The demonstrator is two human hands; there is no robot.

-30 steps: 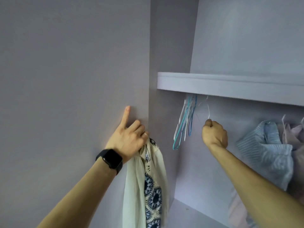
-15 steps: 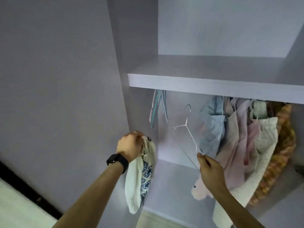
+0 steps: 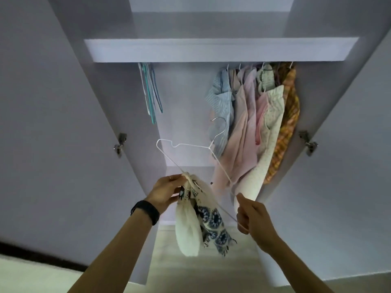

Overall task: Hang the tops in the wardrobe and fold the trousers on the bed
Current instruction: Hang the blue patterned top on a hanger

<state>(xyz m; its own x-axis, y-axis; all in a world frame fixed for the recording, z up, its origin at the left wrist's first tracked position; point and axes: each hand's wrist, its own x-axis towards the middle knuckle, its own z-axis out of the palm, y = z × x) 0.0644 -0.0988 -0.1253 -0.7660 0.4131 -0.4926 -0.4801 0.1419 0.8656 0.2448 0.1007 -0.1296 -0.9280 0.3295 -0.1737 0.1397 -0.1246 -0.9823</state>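
Left hand (image 3: pixel 167 193) pinches the bunched neck end of the top (image 3: pixel 196 218), right where the hanger (image 3: pixel 210 147) wire's left arm comes down. The rest of the top hangs free below, in front of the open wardrobe (image 3: pixel 222 50). Right hand (image 3: pixel 251 216) is curled round the hanger's lower right corner and holds it tilted, hook pointing up and away. My read: right hand keeps the wire steady and off the rail so the left can feed the neck opening over the shoulder; the top is gripped at its edge to keep that opening findable. Top not on the hanger yet, hook not on anything. Hung tops (image 3: pixel 243 127) are crowded at the right of the rail, spare hangers (image 3: pixel 150 94) at the left, and the gap between looks like the landing spot. Trousers and bed not in view. Versus half a second ago: the hanger then stood nearly upright, higher up by the hung tops, with the left hand and top well apart from it on the left. Now the hanger is pulled down and out, the two hands have come together, and top and wire touch.
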